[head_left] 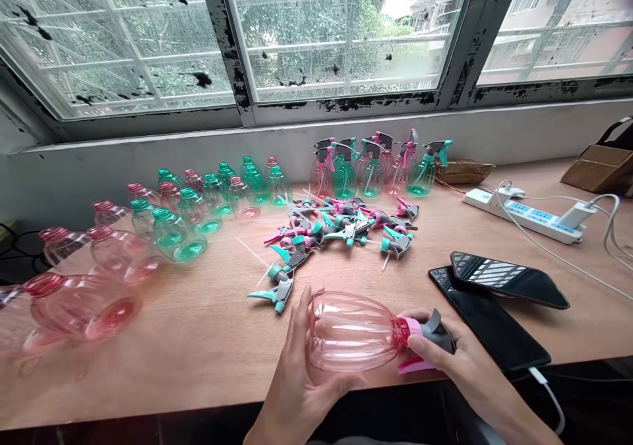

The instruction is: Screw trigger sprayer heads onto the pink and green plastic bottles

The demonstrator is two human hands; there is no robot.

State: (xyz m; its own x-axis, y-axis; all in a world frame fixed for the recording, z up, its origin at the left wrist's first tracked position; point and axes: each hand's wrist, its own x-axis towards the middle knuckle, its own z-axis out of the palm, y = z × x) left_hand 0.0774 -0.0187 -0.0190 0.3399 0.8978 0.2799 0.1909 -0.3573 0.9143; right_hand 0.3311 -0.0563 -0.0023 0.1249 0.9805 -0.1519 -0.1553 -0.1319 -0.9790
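Observation:
A clear pink spray bottle (pixel 353 331) lies sideways above the table's front edge, held between both hands. My left hand (pixel 301 366) cups its base, with the fingers behind and the thumb below. At the neck, my right hand (pixel 452 353) grips the grey and pink spray head (pixel 420 333), the thumb on the pink collar. The head sits against the bottle's red neck; how tightly it is screwed on I cannot tell. Beyond the hands is a pile of loose spray heads (pixel 346 224) in grey, pink and teal, some with thin white tubes.
Open pink and green bottles (pixel 178 237) stand in rows at left. Several bottles with spray heads (pixel 370 171) stand by the wall. On the right are two phones (pixel 509 280), one cabled, a white power strip (pixel 524 214) with cords, and a cardboard box (pixel 598 168).

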